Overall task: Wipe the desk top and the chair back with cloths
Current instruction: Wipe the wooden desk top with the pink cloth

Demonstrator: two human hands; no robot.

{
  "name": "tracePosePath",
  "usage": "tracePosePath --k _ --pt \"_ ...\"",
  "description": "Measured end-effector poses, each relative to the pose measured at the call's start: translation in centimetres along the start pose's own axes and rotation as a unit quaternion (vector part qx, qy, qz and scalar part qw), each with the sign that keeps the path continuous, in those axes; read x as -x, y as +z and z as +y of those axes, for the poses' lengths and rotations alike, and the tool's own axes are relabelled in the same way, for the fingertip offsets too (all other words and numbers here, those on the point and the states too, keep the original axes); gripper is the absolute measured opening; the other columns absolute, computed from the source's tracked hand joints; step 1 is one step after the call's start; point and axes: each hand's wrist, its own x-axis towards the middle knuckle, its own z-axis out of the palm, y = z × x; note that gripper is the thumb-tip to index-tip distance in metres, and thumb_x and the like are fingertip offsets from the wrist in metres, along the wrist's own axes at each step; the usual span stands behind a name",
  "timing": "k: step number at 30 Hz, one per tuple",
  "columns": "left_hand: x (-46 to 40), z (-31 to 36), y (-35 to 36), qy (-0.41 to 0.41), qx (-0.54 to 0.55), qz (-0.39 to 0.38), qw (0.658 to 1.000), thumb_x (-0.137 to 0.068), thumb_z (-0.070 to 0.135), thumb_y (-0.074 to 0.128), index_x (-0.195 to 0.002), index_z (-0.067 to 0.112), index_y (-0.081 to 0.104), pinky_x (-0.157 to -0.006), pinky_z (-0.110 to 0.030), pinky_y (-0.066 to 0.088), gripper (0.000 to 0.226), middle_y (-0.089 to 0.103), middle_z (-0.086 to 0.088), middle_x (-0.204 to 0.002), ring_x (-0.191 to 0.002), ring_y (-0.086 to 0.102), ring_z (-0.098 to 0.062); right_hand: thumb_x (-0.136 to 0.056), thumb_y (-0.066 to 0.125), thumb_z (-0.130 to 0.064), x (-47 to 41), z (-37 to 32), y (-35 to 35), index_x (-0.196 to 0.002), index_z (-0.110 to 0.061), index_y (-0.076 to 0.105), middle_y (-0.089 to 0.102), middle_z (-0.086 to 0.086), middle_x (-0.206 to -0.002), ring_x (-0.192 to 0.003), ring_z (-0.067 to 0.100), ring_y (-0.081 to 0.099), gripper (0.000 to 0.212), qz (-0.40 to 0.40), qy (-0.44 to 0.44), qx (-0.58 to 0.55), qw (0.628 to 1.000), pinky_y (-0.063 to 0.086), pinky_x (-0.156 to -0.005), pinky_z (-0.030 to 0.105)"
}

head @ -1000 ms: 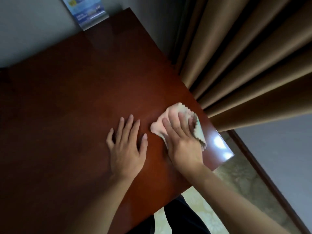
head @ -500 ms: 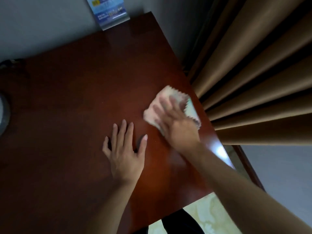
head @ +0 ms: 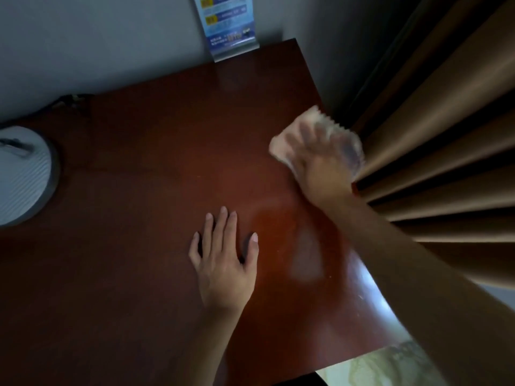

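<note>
right hand (head: 320, 168) is pressed palm-down on a pale pink cloth (head: 281, 143), fingers spread over it, not pinched around it. Heavy motion blur on hand and cloth, so finger detail is soft; can't tell if any fingertip curls under an edge. Cloth has a zigzag cut edge on its far side and sits flat on the desk top (head: 156, 168), at the desk's right edge, touching or just short of the brown curtain (head: 446, 151) — blur hides which

left hand (head: 225, 266) lies flat on the desk, palm down, fingers straight and slightly apart, thumb out toward the right. Holds nothing. It's nearer the front edge, well apart from the cloth

desk top is dark reddish-brown wood, glossy. A faint hazy patch shows between the two hands, brighter glare toward the front right corner

rest of the scene: round white ribbed object with dark rim (head: 22, 174) on the desk at far left, partly cut by the frame. Blue printed card in a clear stand (head: 228, 26) at the back edge against the grey wall (head: 97, 43). Dark cable (head: 67, 100) at the back left where desk meets wall. Pale patterned floor (head: 390, 366) visible past the front right corner
</note>
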Motion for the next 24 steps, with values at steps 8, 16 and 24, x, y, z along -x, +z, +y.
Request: tracePosePath --k 8,16,24 --pt "0.1 -0.2 0.4 0.014 -0.012 0.025 1.000 -0.096 0.044 0.055 -0.135 0.014 0.059 -0.115 -0.048 0.027 0.049 0.053 -0.005 -0.146 -0.142 0.041 -0.023 -0.097 0.050 -0.023 5.6 -4.8 1.7 -0.135 -0.012 0.058 0.046 0.016 -0.148 -0.141 0.043 0.033 0.040 0.026 -0.041 -0.075 0.996 0.022 -0.115 0.061" --pt "0.4 -0.4 0.7 0.025 -0.004 0.052 0.998 -0.098 0.040 0.054 -0.128 0.013 0.065 -0.111 -0.054 0.036 0.042 0.057 -0.006 -0.142 -0.138 0.047 -0.025 -0.104 0.031 -0.034 -4.2 -4.6 1.1 -0.148 -0.021 0.043 0.026 0.008 -0.160 -0.149 0.033 0.014 0.047 -0.017 0.006 -0.064 0.998 0.004 -0.121 0.050" --pt "0.3 -0.3 0.8 0.008 0.045 0.059 0.997 -0.095 0.035 0.054 -0.123 0.012 0.066 -0.114 -0.052 0.033 0.038 0.060 -0.006 -0.138 -0.136 0.049 -0.024 -0.099 0.038 -0.035 3.8 -7.5 1.9 -0.137 -0.019 0.056 0.040 0.004 -0.151 -0.145 0.029 0.029 0.045 -0.061 -0.189 -0.125 0.972 0.013 -0.120 0.043"
